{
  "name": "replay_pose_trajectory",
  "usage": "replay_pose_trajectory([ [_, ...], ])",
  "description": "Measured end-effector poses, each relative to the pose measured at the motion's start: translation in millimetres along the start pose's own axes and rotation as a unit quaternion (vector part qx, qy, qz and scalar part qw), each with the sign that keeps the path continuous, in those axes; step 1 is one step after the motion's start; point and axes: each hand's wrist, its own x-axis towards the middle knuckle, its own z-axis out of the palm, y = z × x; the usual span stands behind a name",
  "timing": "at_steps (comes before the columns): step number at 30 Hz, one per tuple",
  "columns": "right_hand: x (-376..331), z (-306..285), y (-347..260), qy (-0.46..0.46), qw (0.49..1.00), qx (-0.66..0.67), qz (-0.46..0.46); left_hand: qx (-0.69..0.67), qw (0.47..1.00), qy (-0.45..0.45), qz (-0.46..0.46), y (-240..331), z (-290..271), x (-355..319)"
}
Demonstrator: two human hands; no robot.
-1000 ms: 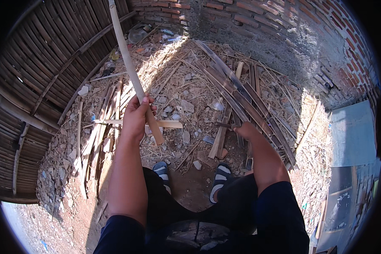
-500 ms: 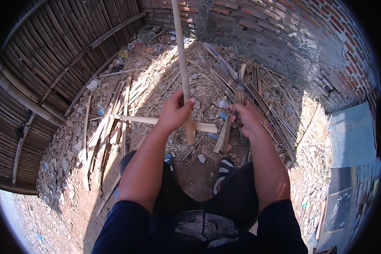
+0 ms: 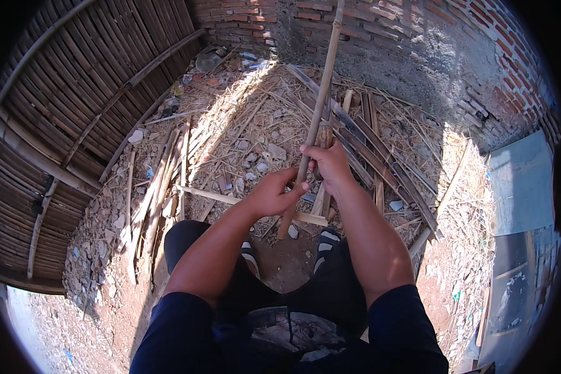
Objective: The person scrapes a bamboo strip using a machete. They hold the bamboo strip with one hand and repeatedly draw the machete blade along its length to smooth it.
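A long thin bamboo strip (image 3: 321,93) stands nearly upright in front of me, its lower end near the ground between my feet. My left hand (image 3: 273,193) grips it low down. My right hand (image 3: 327,163) is closed just above, around the strip and a short wooden handle (image 3: 325,134) whose other end is hidden behind the hand. Both forearms come up from the lower edge over my dark trousers.
Split bamboo strips (image 3: 159,187) and shavings litter the dirt ground. A woven bamboo wall (image 3: 62,112) curves along the left. A brick wall (image 3: 417,37) stands behind. Dark long slats (image 3: 380,156) lie to the right, and my two sandalled feet (image 3: 325,240) rest below my hands.
The bamboo strip has swung from leaning left to nearly upright and moved right. My right hand rose from the ground pile and closed beside the left hand on the strip.
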Motion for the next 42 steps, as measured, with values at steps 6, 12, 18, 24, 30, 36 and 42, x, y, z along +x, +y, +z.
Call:
replay_pose_trajectory([
  [6,11.9,-39.1,-4.0,-0.004,1.0,0.015,0.007,0.108,0.975,-0.18,-0.076,-48.5,-23.8,-7.7],
  [12,31.4,-62.7,-6.6,0.007,0.998,0.056,-0.01,0.267,0.959,-0.092,-0.007,-87.8,31.1,-5.3],
  [18,31.7,-84.6,-24.8,0.097,0.989,0.083,-0.073,0.252,0.958,-0.079,-0.111,-69.7,33.0,3.6],
  [24,31.0,-94.1,-29.0,0.182,0.976,0.108,-0.055,0.244,0.964,-0.061,-0.09,-68.8,33.6,9.3],
  [30,28.8,-89.3,-29.8,0.186,0.973,0.123,-0.063,0.273,0.957,-0.055,-0.079,-75.1,18.6,9.0],
  [36,47.8,-95.8,-14.9,0.222,0.962,0.137,-0.085,0.3,0.947,-0.061,-0.096,-66.1,6.1,7.7],
  [42,63.6,-169.5,-29.6,0.239,0.949,0.174,-0.107,0.319,0.929,-0.129,-0.136,-124.5,-13.5,-21.0],
])
